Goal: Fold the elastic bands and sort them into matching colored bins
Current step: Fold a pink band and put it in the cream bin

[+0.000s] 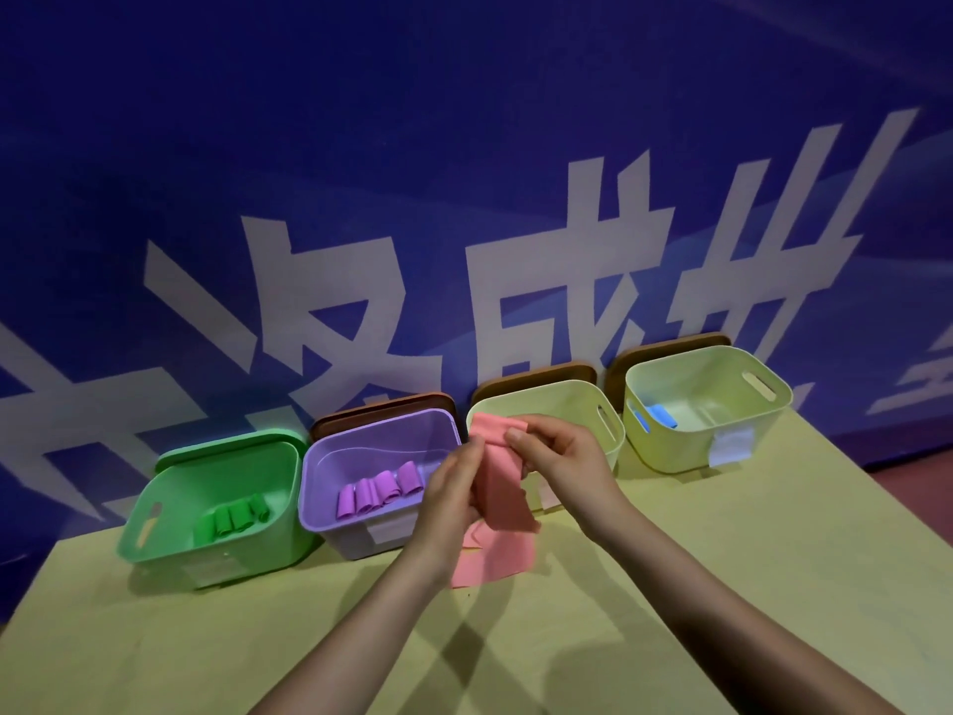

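I hold a pink elastic band (503, 500) upright above the table in both hands. My left hand (451, 495) grips its left edge, and my right hand (559, 454) pinches its folded top. The band's lower end trails onto the yellow table (670, 585). Behind it stand four bins in a row: a green bin (154, 539) with several rolled green bands (232, 518), a purple bin (330, 518) with several rolled purple bands (379, 490), a pale yellow bin (546, 399) partly hidden by my hands, and a second pale yellow bin (706, 430) holding blue bands (655, 416).
Brown lids (381, 407) lean against the blue banner wall (464, 147) behind the purple and yellow bins, and a green lid (227, 443) behind the green bin. White labels are stuck on the bins' fronts. The table's right edge runs diagonally, with red floor (923, 482) beyond.
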`<state>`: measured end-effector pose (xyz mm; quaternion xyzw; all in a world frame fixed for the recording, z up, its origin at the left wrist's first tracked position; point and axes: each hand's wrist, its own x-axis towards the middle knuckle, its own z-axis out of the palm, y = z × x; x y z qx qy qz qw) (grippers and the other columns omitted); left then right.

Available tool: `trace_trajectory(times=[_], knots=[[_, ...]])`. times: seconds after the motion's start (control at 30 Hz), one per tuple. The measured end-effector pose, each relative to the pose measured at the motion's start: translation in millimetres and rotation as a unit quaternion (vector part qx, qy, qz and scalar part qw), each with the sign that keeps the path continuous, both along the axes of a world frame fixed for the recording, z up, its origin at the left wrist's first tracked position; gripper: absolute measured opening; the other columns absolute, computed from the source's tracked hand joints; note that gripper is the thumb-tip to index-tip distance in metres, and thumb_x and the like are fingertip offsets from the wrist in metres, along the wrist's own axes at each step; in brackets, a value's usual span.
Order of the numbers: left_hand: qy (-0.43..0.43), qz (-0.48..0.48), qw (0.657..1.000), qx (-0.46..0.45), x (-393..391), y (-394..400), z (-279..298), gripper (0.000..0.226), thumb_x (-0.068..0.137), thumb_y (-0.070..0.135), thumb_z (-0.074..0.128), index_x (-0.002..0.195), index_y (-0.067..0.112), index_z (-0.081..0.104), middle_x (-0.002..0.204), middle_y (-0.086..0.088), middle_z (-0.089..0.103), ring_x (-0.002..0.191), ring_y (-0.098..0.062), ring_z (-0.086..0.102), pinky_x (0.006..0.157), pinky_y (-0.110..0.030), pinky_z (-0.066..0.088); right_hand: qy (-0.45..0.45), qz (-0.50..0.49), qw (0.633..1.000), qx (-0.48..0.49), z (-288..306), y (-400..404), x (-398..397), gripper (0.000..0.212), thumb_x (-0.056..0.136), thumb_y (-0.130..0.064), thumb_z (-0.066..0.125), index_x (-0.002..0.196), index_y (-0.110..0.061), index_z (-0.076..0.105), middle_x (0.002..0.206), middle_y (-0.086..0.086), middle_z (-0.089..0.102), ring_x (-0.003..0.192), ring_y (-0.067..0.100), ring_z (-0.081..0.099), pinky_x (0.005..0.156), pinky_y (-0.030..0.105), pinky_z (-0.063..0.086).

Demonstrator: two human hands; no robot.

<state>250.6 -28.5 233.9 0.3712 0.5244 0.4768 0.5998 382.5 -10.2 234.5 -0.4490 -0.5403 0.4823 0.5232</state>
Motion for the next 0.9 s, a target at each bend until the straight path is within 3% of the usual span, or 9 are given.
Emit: trace_trajectory(times=[0.2, 0.27, 0.43, 0.6, 0.7, 0.77, 0.83, 0.9], knots=[[0.088, 0.0, 0.995, 0.039, -5, -4, 2, 0.022, 0.097, 0.027, 0.051, 0.086, 0.022, 0.069, 0.089, -0.006, 0.07, 0.082, -0.019, 0.061, 0.075, -0.033, 0.049, -0.027, -0.002, 0.999, 0.018, -4, -10, -5, 0.016, 0.089, -0.003, 0.063, 0.096, -0.014, 0.073, 0.06, -0.008, 0.062, 0.057, 0.007, 0.054, 0.061, 0.019, 0.046], [0.1, 0.006, 0.994, 0.04, -6, -7, 1, 0.021, 0.096, 0.025, 0.053, 0.082, 0.022, 0.069, 0.084, -0.005, 0.068, 0.076, -0.017, 0.06, 0.068, -0.029, 0.047, -0.028, -0.011, 0.999, 0.018, -9, -15, -5, 0.018, 0.089, -0.003, 0.063, 0.097, -0.014, 0.074, 0.06, -0.007, 0.062, 0.057, 0.006, 0.054, 0.06, 0.018, 0.045], [0.077, -0.003, 0.997, 0.029, 1, -12, -8, 0.019, 0.094, 0.023, 0.056, 0.086, 0.02, 0.072, 0.098, -0.019, 0.071, 0.086, -0.026, 0.062, 0.078, -0.035, 0.046, -0.073, -0.069, 0.994, 0.046, -19, -25, 2, 0.02, 0.088, -0.002, 0.063, 0.102, -0.011, 0.075, 0.069, 0.001, 0.069, 0.06, 0.004, 0.061, 0.06, 0.016, 0.047], [0.102, -0.019, 0.993, 0.053, 19, -18, -13, 0.02, 0.097, 0.016, 0.052, 0.082, 0.016, 0.065, 0.087, -0.015, 0.061, 0.081, -0.022, 0.054, 0.07, -0.029, 0.04, -0.016, -0.093, 0.995, -0.039, -23, -17, 20, 0.018, 0.088, -0.003, 0.062, 0.093, -0.016, 0.073, 0.056, 0.001, 0.061, 0.051, 0.008, 0.056, 0.054, 0.023, 0.048], [0.129, -0.02, 0.99, 0.058, 29, -22, -16, 0.023, 0.097, 0.019, 0.051, 0.079, 0.018, 0.064, 0.084, -0.014, 0.058, 0.079, -0.023, 0.053, 0.069, -0.029, 0.038, 0.002, -0.092, 0.994, -0.06, -30, -12, 28, 0.017, 0.088, -0.004, 0.063, 0.1, -0.006, 0.074, 0.058, -0.004, 0.063, 0.054, 0.007, 0.057, 0.056, 0.025, 0.049], [0.107, 0.001, 0.993, 0.046, 34, -24, -16, 0.022, 0.097, 0.025, 0.052, 0.08, 0.022, 0.066, 0.088, -0.014, 0.064, 0.083, -0.025, 0.057, 0.073, -0.032, 0.043, -0.085, -0.111, 0.99, 0.028, -35, -14, 32, 0.019, 0.089, -0.01, 0.063, 0.104, -0.008, 0.074, 0.069, -0.006, 0.069, 0.061, 0.006, 0.062, 0.062, 0.025, 0.051], [0.069, 0.025, 0.997, 0.017, 38, -25, -14, 0.023, 0.095, 0.036, 0.053, 0.086, 0.022, 0.069, 0.092, -0.012, 0.07, 0.086, -0.023, 0.064, 0.078, -0.033, 0.049, -0.252, -0.115, 0.936, 0.217, -43, -16, 41, 0.023, 0.091, -0.02, 0.06, 0.107, -0.011, 0.073, 0.079, -0.003, 0.071, 0.069, 0.008, 0.062, 0.065, 0.02, 0.048], [0.036, 0.036, 0.999, -0.012, 39, -23, -10, 0.031, 0.093, 0.045, 0.053, 0.091, 0.019, 0.07, 0.09, -0.008, 0.072, 0.084, -0.021, 0.067, 0.077, -0.033, 0.052, -0.327, -0.091, 0.878, 0.337, -49, -14, 51, 0.026, 0.092, -0.022, 0.057, 0.11, -0.01, 0.072, 0.08, 0.002, 0.069, 0.071, 0.012, 0.059, 0.064, 0.022, 0.046]])
